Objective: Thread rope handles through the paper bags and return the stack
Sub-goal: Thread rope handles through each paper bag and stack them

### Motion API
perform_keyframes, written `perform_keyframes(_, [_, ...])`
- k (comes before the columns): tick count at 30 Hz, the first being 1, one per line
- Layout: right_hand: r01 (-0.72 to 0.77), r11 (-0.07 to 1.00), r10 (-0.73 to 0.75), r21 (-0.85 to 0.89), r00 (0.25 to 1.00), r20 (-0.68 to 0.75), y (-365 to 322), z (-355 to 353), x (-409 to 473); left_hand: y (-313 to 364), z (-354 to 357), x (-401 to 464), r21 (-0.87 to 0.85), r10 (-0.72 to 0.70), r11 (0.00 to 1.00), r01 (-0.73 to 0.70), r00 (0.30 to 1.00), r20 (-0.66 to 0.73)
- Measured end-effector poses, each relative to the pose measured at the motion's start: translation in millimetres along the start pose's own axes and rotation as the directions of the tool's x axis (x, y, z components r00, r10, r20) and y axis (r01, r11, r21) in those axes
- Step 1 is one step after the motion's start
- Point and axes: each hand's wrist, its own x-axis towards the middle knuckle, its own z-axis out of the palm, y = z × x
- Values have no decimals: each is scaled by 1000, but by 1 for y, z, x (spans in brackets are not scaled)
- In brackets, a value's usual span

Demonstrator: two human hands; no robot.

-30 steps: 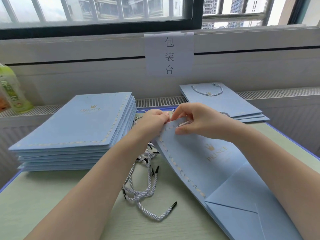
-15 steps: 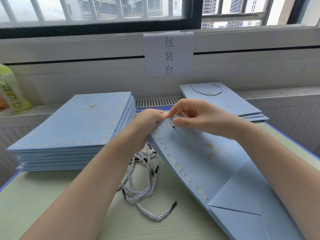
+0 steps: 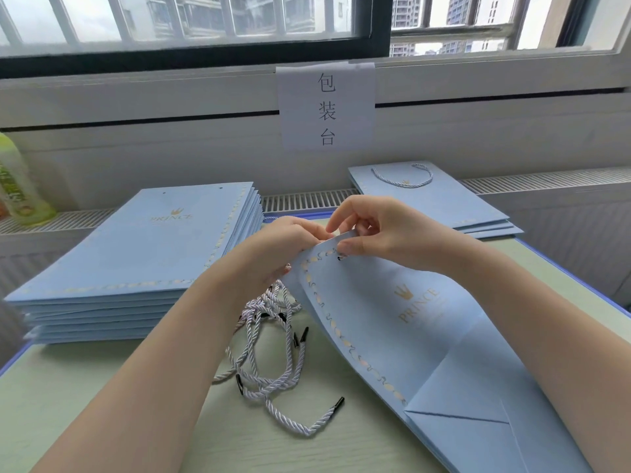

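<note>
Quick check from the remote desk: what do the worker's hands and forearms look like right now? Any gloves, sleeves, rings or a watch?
Both are bare. The left hand and right hand wear no gloves, and no rings show on the visible fingers. Both forearms are uncovered as far as the frame shows: no sleeves, watch, bracelet or markings. Fingernails look short and unpainted.

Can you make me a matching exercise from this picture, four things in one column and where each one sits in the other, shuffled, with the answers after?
Things
1. tall stack of bags
2. loose rope handles
3. green bottle
4. short stack of bags

Places
A. far left, on the ledge
B. on the table between the forearms
C. back right, rope handle on top
D. left of the hands, no handle on top

Pairs: 1-D, 2-B, 3-A, 4-C
</note>
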Motion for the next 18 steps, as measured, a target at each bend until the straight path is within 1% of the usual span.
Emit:
perform_keyframes(4, [-5,1000,4,26,999,39,1,-1,0,-2,-5,-2,-13,41,999,-40,996,79])
perform_keyframes(8, [-7,996,6,88,1000,13,2,-4,-1,-2,-10,-3,-104,92,992,-77,984,154])
perform_keyframes(10, [-11,993,10,114,1000,13,1,-4,-1,-2,-11,-3,-101,95,992,-80,983,154])
perform_keyframes(12, [-34,993,29,113,998,47,1,-3,-2,-2,-10,-3,-39,83,996,-79,990,115])
perform_keyframes(14, [-72,995,66,62,993,102,4,-2,-1,-2,-6,-2,41,90,995,-91,996,21])
perform_keyframes(16, [-84,995,92,-61,987,133,10,1,0,-4,-1,1,129,94,988,-86,994,-62])
perform_keyframes(18, [-68,974,96,-216,988,123,15,9,0,-7,4,3,261,71,964,-53,996,-59])
